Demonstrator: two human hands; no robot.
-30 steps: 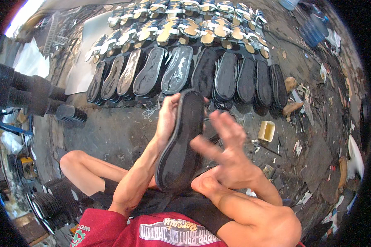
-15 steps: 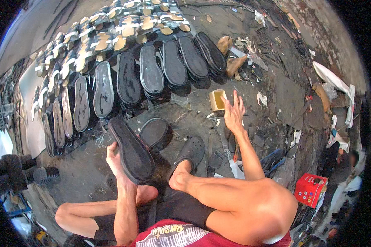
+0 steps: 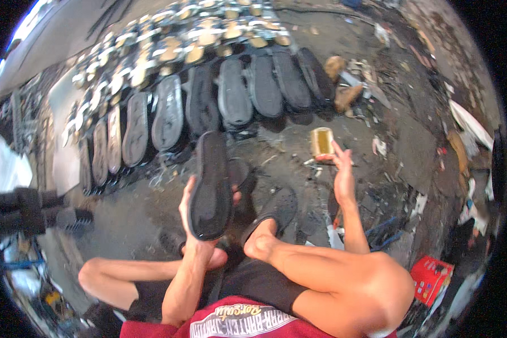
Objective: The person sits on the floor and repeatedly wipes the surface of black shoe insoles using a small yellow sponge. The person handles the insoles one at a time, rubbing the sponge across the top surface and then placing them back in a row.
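Observation:
My left hand (image 3: 189,209) is closed round a black shoe sole (image 3: 211,194), its thumb on the left side and fingertips showing at the right. The sole points away from me, its broad face up. Another black sole or slipper (image 3: 239,170) lies partly hidden behind it. My right hand (image 3: 343,172) reaches to a small pale container (image 3: 323,142) with an amber inside. Its fingers are at the container's right side and lower edge, apparently gripping it, though motion blurs them.
A curved row of stacked black soles (image 3: 235,96) lies ahead. Beyond it are many strapped sandal uppers (image 3: 205,36). Brown shoe lasts (image 3: 348,97) lie right of the row. My foot wears a black clog (image 3: 279,208). A red box (image 3: 432,280) stands beyond my right knee.
My left hand has turned the sole more upright in view and brought it rightward. My right hand has closed in on the container. The whole view has shifted, moving the scene rightward.

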